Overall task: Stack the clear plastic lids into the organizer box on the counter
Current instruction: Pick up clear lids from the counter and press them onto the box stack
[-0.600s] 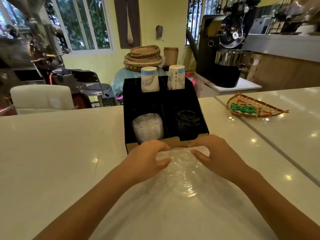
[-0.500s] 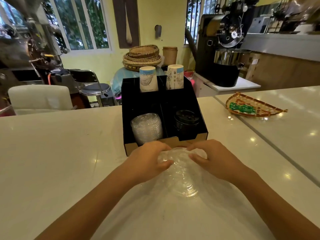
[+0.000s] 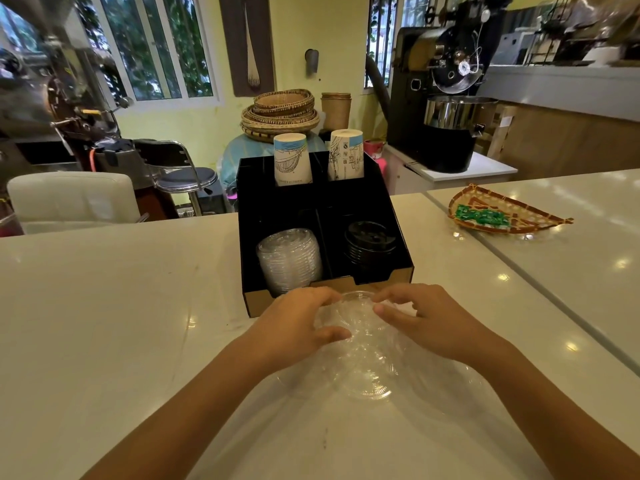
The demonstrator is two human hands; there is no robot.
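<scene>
A black organizer box (image 3: pixel 401 237) stands on the white counter ahead of me. Its front left compartment holds a stack of clear lids (image 3: pixel 289 259); the front right one holds black lids (image 3: pixel 370 240). Just in front of the box lies a stack of clear plastic lids in a thin plastic sleeve (image 3: pixel 363 358). My left hand (image 3: pixel 294 323) grips its far left end, thumb pressed on the side. My right hand (image 3: pixel 429 320) pinches the far right end with curled fingers. The sleeve spreads toward me over the counter.
Two stacks of upside-down paper cups (image 3: pixel 292 161) (image 3: pixel 346 155) fill the box's rear compartments. A woven tray with green packets (image 3: pixel 491 214) lies on the counter at the right, past a seam. Chairs, baskets and a black machine stand behind the counter.
Both hands have closed in on the far end of the wrapped lids, fingers curling tighter around it. The stack has hardly shifted.
</scene>
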